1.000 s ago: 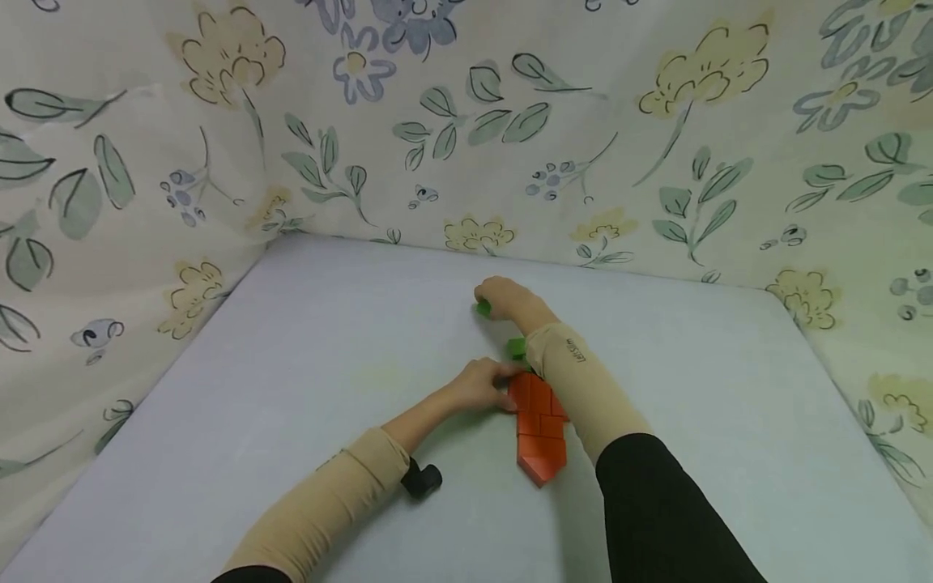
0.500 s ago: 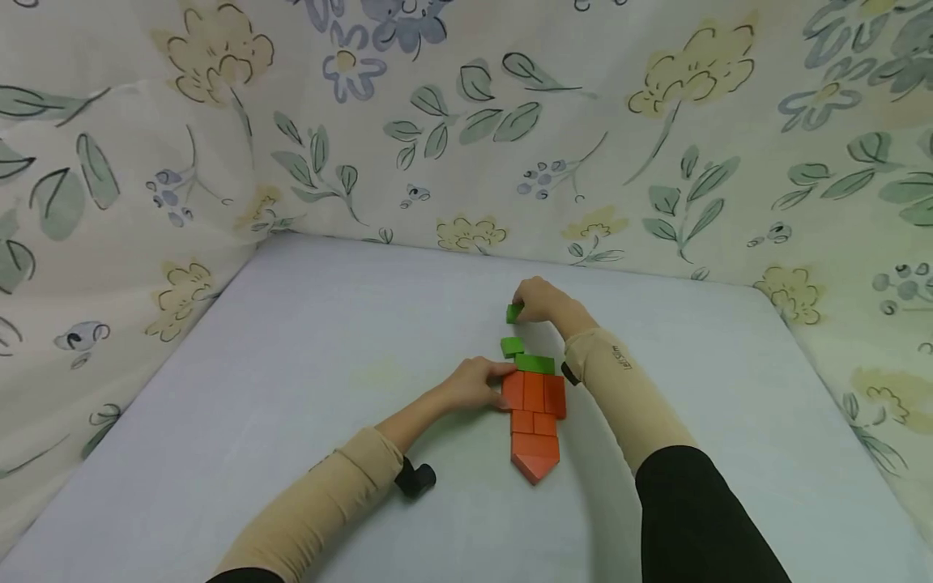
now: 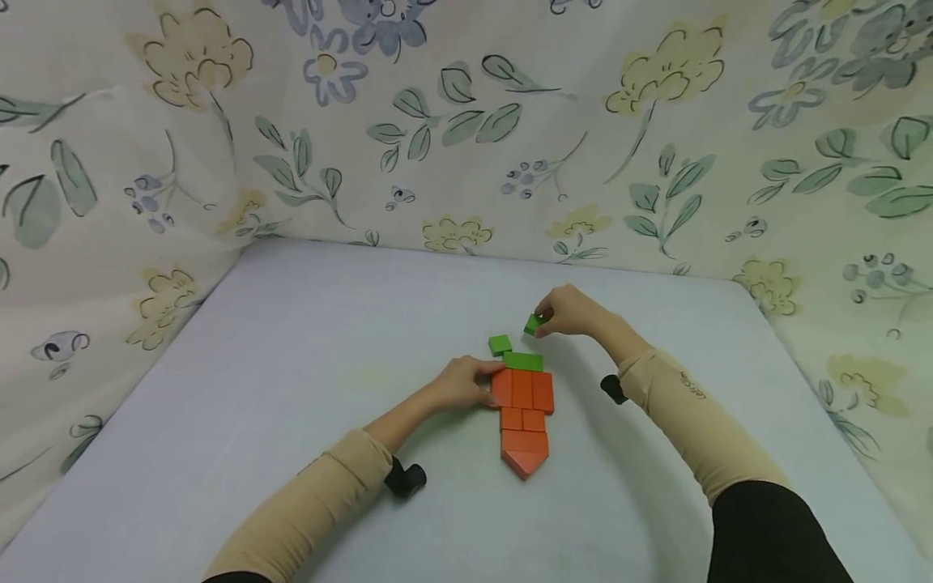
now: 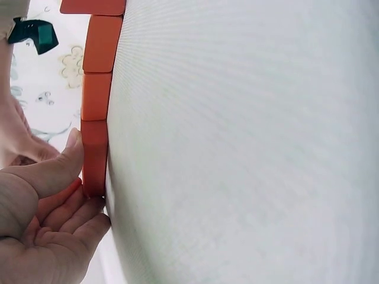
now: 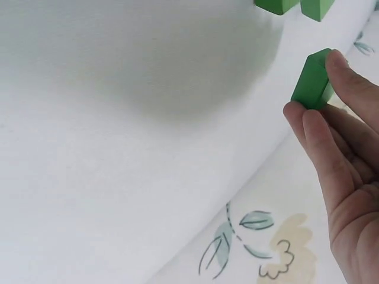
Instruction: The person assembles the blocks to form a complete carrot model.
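Orange-red blocks (image 3: 521,397) lie flush on the white table in a carrot-like shape, its pointed end (image 3: 524,460) toward me. A long green block (image 3: 523,362) adjoins the wide far end, with a small green block (image 3: 500,346) at its far left corner. My left hand (image 3: 461,384) spans the leftmost red block (image 3: 500,387), thumb and fingers at its opposite edges; the left wrist view shows that red block (image 4: 95,157) from the side. Just right of and beyond the long green piece, my right hand (image 3: 572,312) pinches another small green block (image 5: 311,81) by thumb and fingertips.
The white tabletop (image 3: 328,324) ends at a floral cloth (image 3: 466,146) behind and at the sides. Black wrist cameras are strapped on both forearms, one left (image 3: 405,479), one right (image 3: 614,389).
My right hand has moved right and toward me with the small green block, uncovering the other green pieces. The left hand stays at the red block while the head view shifts slightly.
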The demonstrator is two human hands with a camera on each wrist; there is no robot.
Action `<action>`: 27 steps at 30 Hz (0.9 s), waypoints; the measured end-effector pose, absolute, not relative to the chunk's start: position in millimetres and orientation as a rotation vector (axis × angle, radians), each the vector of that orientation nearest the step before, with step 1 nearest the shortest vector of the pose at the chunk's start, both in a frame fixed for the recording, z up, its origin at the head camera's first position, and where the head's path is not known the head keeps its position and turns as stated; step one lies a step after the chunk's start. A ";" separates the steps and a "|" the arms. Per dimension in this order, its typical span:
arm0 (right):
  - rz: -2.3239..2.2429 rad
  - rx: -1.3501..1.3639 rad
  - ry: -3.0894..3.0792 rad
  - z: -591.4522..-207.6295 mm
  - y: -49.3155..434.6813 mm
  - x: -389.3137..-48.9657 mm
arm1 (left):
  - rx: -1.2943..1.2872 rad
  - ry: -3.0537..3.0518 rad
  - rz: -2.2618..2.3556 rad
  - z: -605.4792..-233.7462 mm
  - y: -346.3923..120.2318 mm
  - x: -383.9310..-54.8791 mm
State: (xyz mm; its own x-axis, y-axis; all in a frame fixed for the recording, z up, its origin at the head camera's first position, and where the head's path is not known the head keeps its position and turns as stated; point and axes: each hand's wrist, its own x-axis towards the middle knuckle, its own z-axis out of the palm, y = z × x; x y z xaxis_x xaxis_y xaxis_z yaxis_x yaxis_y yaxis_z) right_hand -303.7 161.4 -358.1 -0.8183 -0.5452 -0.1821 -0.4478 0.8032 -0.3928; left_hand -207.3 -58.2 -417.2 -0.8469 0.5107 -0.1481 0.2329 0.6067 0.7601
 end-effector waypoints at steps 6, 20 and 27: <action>-0.518 -0.747 2.668 -368.1 174.5 -291.2 | 0.607 2.490 1.096 -417.8 -59.3 -208.1; -0.599 -0.753 2.635 -384.0 186.9 -280.7 | 0.602 2.497 1.089 -418.2 -57.9 -208.3; -0.621 -0.772 2.629 -385.2 188.3 -280.0 | 0.597 2.496 1.090 -417.9 -57.2 -208.7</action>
State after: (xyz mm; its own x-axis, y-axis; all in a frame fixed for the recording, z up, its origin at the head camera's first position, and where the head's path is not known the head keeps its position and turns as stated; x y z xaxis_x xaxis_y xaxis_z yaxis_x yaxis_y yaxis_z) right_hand -280.0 188.3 -385.2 -0.7985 -0.5724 -0.1867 -0.4283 0.7579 -0.4920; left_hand -208.7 -57.2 -417.9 -0.8493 0.5069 -0.1476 0.2362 0.6149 0.7524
